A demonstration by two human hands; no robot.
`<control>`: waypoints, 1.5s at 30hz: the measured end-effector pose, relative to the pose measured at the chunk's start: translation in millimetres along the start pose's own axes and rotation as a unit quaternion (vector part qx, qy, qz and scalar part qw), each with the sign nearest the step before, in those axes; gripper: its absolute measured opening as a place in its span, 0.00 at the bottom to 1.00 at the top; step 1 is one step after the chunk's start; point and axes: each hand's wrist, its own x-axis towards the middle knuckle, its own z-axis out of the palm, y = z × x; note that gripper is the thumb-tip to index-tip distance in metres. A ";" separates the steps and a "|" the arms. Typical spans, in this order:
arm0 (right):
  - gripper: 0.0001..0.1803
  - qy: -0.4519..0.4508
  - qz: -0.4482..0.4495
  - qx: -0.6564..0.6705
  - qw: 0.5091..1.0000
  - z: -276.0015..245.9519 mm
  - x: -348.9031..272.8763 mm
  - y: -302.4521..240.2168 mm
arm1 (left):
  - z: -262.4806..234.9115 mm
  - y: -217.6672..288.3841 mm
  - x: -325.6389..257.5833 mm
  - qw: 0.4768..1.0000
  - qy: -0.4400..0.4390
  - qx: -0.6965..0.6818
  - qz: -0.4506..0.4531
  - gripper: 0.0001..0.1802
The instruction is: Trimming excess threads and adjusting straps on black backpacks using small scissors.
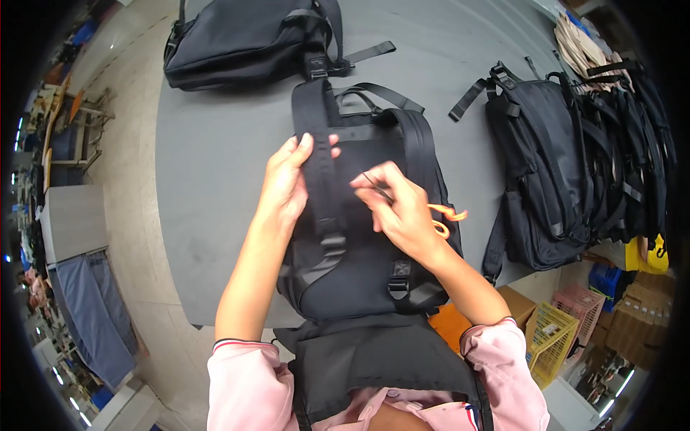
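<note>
So we've got a black backpack [359,284] lying on the gray counter [215,201], straps up, right in front of us. Our left hand [289,176] has a shoulder strap [324,183] pinched, thumb on top and fingers wrapped behind. Our right hand [399,205] is curled closed around what looks like a small pair of orange-handled scissors [450,213]: loops poking out by the wrist side, thin dark tip out past the fingers. It's a bit blurry, so we can't tell if the blades are parted.

This reads to us like detail work on the strap. If so, a few tips: let's hold the strap flat and taut, since slack webbing would probably fold under the tip. Left thumb and fingertips should stay off the line the point travels. We'd come in at a shallow angle along the edge, never point-down, because the back panel is right underneath and a nick there would be hard to hide. Small, slow moves beat big ones. Also worth watching that the loops don't catch the other shoulder strap [415,144] just beside that hand.
</note>
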 end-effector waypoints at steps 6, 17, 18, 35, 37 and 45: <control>0.10 -0.041 0.067 0.124 0.989 25.1 9.0 -12.6 | 14.1 6.4 -34.9 0.998 -0.037 -0.045 0.016 0.25; 0.13 -0.022 0.099 0.181 0.978 16.7 -24.4 -22.9 | 10.3 -27.2 -148.4 0.977 -0.088 0.175 0.081 0.16; 0.12 0.011 0.068 0.133 0.989 13.2 -34.1 -28.5 | 10.1 -29.0 -150.1 0.975 -0.087 0.185 0.090 0.16; 0.10 0.066 -0.059 -0.017 0.996 2.3 -100.5 -48.7 | 23.4 -31.7 -158.3 0.965 -0.031 0.219 0.143 0.09; 0.11 0.081 -0.035 -0.075 0.993 4.5 -100.8 -50.0 | 25.3 -26.5 -161.4 0.967 -0.035 0.217 0.128 0.07; 0.12 0.121 -0.191 -0.233 0.946 14.5 -92.5 -43.8 | 21.9 -31.8 -165.0 0.958 -0.038 0.245 0.141 0.09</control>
